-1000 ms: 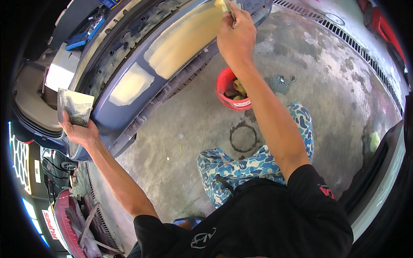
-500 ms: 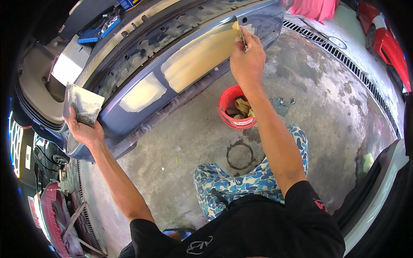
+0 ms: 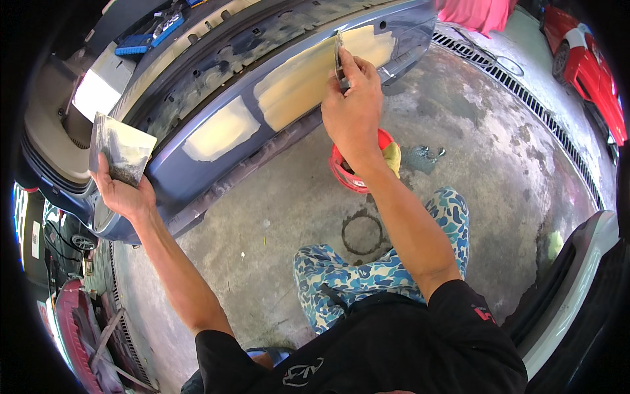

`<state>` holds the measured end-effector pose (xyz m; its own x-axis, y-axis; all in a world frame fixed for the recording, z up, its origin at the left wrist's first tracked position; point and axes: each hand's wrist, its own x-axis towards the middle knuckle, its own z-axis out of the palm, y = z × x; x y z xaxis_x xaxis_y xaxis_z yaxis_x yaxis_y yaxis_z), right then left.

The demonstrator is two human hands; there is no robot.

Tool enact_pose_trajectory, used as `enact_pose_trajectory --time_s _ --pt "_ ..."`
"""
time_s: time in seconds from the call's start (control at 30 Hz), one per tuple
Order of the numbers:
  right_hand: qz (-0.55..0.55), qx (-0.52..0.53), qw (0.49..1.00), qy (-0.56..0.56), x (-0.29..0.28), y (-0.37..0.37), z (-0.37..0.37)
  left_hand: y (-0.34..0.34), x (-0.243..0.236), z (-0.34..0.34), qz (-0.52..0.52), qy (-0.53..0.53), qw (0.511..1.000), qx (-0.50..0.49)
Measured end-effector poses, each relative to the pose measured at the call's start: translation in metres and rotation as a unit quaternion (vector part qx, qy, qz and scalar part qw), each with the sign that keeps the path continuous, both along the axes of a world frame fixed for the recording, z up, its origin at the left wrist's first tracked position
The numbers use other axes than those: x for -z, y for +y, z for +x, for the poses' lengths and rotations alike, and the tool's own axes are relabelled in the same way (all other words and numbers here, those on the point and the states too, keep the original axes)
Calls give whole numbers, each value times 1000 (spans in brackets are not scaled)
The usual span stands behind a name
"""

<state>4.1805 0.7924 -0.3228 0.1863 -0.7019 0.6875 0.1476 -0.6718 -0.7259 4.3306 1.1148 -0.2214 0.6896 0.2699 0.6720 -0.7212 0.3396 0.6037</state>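
My left hand (image 3: 128,196) holds up a flat, square putty board (image 3: 125,148) smeared with pale and dark grey paste. In my right hand (image 3: 354,108) is a thin putty spreader (image 3: 339,62), seen nearly edge-on, pinched between thumb and fingers. Its tip is at the long cream filler patch (image 3: 295,88) on a blue-grey car bumper (image 3: 172,188); whether it touches the surface I cannot tell. Left of that lies a smaller cream patch (image 3: 223,133), with a bare strip between the two. A round hole (image 3: 382,25) sits above the long patch's right end.
Below my right wrist stands a red bucket (image 3: 341,172), partly covered by my arm, with a yellowish cloth (image 3: 392,157) at its rim. A drain grate (image 3: 525,102) crosses the concrete floor. A red car (image 3: 584,72) is at far right; blue tool cases (image 3: 149,36) lie behind the bumper.
My right hand has moved left with the spreader, uncovering the filler's right end below the hole. The putty lump seen on the blade earlier no longer shows. My left hand holds the board almost as before.
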Motion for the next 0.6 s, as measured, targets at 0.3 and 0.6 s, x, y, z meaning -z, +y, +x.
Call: enact_pose_trajectory --time_s 0.3,0.6 --pt "15 -73 997 -3 -2 54 -2 -10 -3 -6 -24 -3 999 30" --pt "-59 -97 993 17 3 115 2 -13 -4 -9 5 -1 1000 13"
